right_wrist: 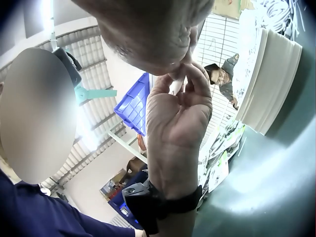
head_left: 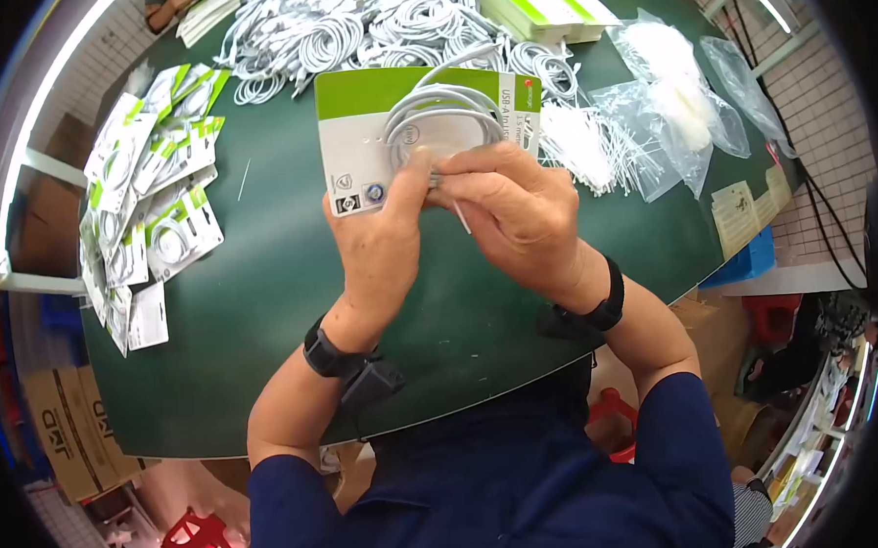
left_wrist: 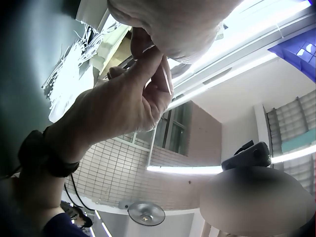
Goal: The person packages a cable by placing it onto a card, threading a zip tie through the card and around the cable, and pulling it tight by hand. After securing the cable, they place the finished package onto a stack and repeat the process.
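Note:
My left hand (head_left: 379, 257) holds a green and white packaging card (head_left: 349, 131) up over the table, its thumb on the printed front. A coiled light grey cable (head_left: 422, 99) lies against that front. At the lower part of the coil my right hand (head_left: 530, 216) pinches a thin white tie (head_left: 462, 217), whose end sticks out below the fingers. Both hands' fingertips meet there and hide where the tie goes round the cable. In the left wrist view the right hand (left_wrist: 123, 103) shows its bent fingers and the white strip.
Carded cables (head_left: 173, 241) are piled at the left of the green table (head_left: 292, 280). A heap of coiled cables (head_left: 331, 44) lies at the back beside stacked cards (head_left: 545, 10). Loose white ties (head_left: 590, 150) and clear plastic bags (head_left: 670, 78) lie at the right.

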The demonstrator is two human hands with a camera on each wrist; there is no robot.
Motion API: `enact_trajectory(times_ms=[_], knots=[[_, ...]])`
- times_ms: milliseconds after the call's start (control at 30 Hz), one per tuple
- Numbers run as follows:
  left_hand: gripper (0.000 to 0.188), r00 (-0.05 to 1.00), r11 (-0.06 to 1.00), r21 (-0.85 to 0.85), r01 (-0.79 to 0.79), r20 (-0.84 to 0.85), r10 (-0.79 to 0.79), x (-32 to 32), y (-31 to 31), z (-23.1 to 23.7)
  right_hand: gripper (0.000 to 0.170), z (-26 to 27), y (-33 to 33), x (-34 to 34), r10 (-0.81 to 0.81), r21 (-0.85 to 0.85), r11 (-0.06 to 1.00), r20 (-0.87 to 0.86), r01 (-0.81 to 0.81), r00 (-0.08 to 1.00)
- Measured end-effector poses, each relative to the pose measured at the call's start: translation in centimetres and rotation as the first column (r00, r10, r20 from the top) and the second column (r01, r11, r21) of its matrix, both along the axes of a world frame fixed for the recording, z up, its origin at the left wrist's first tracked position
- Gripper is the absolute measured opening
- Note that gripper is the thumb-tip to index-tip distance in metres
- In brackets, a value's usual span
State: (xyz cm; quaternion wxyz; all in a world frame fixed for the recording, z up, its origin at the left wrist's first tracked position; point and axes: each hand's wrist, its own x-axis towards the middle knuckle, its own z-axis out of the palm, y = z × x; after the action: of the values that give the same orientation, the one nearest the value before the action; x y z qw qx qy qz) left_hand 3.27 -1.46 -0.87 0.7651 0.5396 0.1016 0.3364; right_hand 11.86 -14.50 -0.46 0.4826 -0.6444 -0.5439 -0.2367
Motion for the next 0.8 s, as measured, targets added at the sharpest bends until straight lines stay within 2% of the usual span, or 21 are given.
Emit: enact_trajectory(times_ms=[200, 300, 467, 567, 800], knots=[[0.023, 0.998, 0.996, -0.084, 0.007, 0.063, -0.002, 0.4, -0.2, 0.6, 0.021, 0.2, 0.4, -0.4, -0.085, 0.022, 0.996, 0.07, 0.084, 0.994], [0.025, 1.0, 1.0, -0.001, -0.014, 0.005, 0.014, 0.5, 0.1, -0.2, 0.021, -0.7, 0.4, -0.5, -0.11, 0.06, 0.992, 0.047, 0.107, 0.993], [0.028, 0.999, 0.998, 0.049, -0.036, -0.003, 0.036, 0.9, 0.0, -0.9, 0.023, -1.5, 0.0, -0.6, -0.106, 0.065, 0.993, 0.103, 0.1, 0.989], [0.033, 1.0, 0.998, -0.063, -0.003, -0.021, 0.001, 1.0, -0.1, -0.4, 0.024, -2.0, -0.2, -0.7, -0.094, 0.061, 0.994, 0.135, 0.087, 0.986], [0.041, 0.999, 0.993, -0.118, 0.03, 0.041, -0.025, 1.4, -0.6, -0.9, 0.023, -2.6, -0.2, -1.2, -0.082, 0.059, 0.995, 0.11, 0.076, 0.991]])
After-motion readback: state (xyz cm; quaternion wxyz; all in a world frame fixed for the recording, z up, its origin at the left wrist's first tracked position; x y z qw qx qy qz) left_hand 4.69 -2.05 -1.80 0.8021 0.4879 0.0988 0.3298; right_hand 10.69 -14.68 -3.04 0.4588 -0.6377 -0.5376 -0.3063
